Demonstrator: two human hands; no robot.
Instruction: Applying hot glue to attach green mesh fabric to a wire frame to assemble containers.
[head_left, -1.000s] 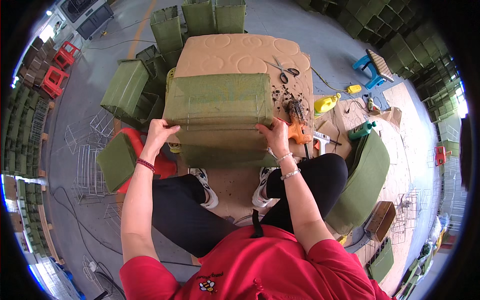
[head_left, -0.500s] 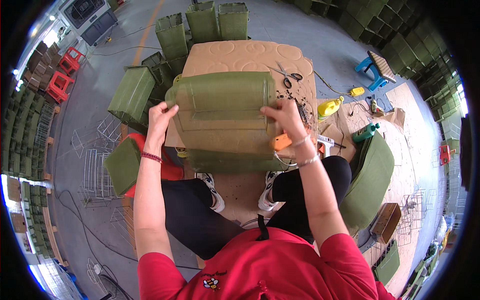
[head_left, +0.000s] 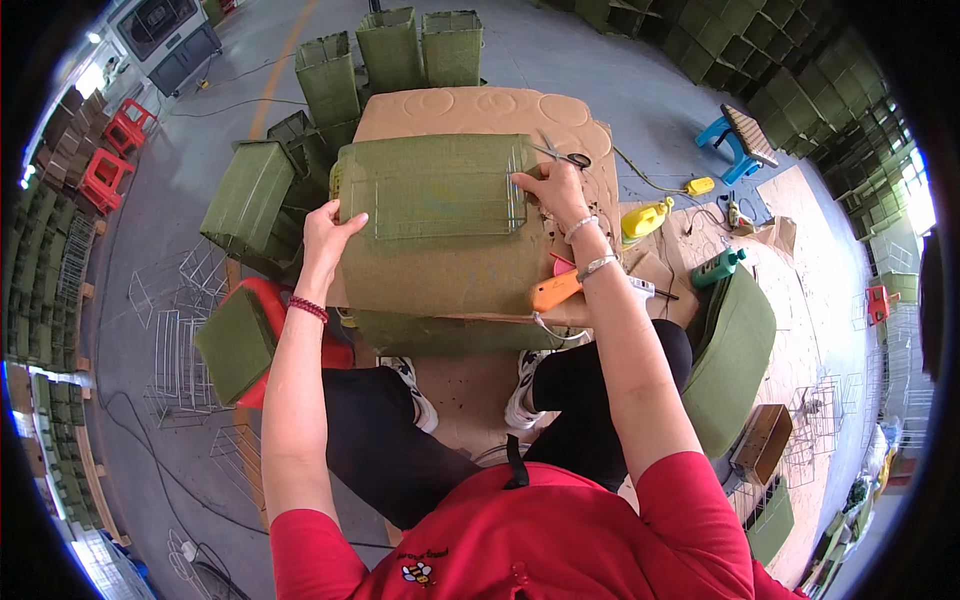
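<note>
A green woven sheet [head_left: 435, 160] lies on the cardboard-topped worktable [head_left: 440, 285]. On it rests a rectangular thin wire frame [head_left: 450, 234], its bent end at the right. My left hand [head_left: 328, 238] is closed on the sheet's left edge, thumb on top. Close to the frame's right end, my right hand [head_left: 555, 190] pinches the wire between thumb and fingers; the exact contact is partly hidden. Black-handled scissors [head_left: 562, 152] lie just beyond my right hand. An orange glue gun [head_left: 556, 291] sits near my right forearm.
Green box-shaped covers [head_left: 392, 55] stand behind the table, with more [head_left: 250, 195] at its left. Yellow [head_left: 646, 220] and green [head_left: 718, 267] bottles are at the right. Green panels [head_left: 735, 350] lean by my right knee. Bare wire frames [head_left: 180, 350] stand on the left floor.
The sheet has gone from raised and blurred to lying flat on the table, with the wire frame now plainly seen on it. Both hands stay at its sides; the right has shifted slightly up.
</note>
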